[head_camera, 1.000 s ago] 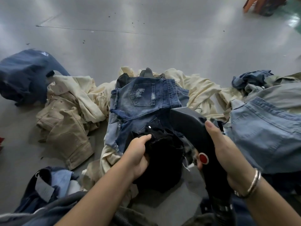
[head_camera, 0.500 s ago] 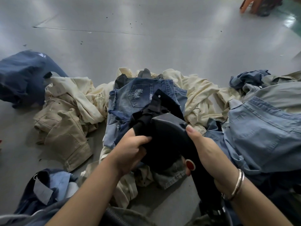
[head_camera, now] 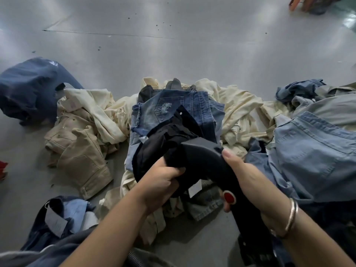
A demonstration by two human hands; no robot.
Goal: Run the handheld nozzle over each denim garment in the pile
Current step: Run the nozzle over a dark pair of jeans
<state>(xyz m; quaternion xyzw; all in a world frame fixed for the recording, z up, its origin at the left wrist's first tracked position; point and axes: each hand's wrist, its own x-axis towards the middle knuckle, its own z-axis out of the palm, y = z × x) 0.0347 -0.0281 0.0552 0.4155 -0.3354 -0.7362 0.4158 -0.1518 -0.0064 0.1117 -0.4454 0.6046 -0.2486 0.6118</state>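
My left hand (head_camera: 159,182) grips a bunched black garment (head_camera: 165,139) and holds it over the pile. My right hand (head_camera: 248,182) holds the dark handheld nozzle (head_camera: 208,155) by its handle, which carries a red button (head_camera: 229,197); the nozzle head lies against the black garment. Beneath them lies a pair of distressed blue denim shorts (head_camera: 173,106). A light blue denim garment (head_camera: 316,157) lies to the right. Cream garments (head_camera: 240,110) spread behind the pile.
A navy garment (head_camera: 28,89) lies at far left, tan trousers (head_camera: 81,151) beside it. More blue garments (head_camera: 61,214) sit at lower left, next to a ribbed hose (head_camera: 133,259). Grey floor (head_camera: 173,45) stretches beyond. A red scrap (head_camera: 2,168) shows at the left edge.
My left hand has lifted the black garment up and forward over the denim shorts. The nozzle head has moved with it, staying against the black cloth.
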